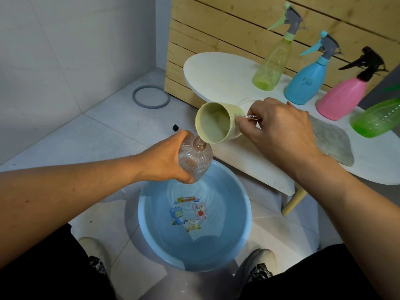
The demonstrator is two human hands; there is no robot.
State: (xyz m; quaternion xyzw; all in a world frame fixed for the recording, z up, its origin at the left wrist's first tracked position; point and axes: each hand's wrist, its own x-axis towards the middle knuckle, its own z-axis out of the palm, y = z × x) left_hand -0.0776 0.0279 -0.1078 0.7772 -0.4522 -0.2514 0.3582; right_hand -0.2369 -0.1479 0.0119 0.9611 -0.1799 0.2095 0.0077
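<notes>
My left hand (166, 161) grips a clear ribbed bottle (194, 161) with no cap, its open neck pointing up, above the far rim of a blue basin (244, 230). My right hand (279, 128) holds a pale yellow cup (216, 124) by its handle. The cup is tipped on its side with its lip right at the bottle's neck. The basin stands on the tiled floor between my feet, holds water and has cartoon figures printed on its bottom.
A low white table (218, 70) stands to the right before a wooden slat wall. On it are yellow-green (270, 68), blue (307, 81) and pink (339, 98) spray bottles, a green bottle (376, 120) lying down, and a grey cloth (331, 141). A grey ring (151, 96) lies on the floor.
</notes>
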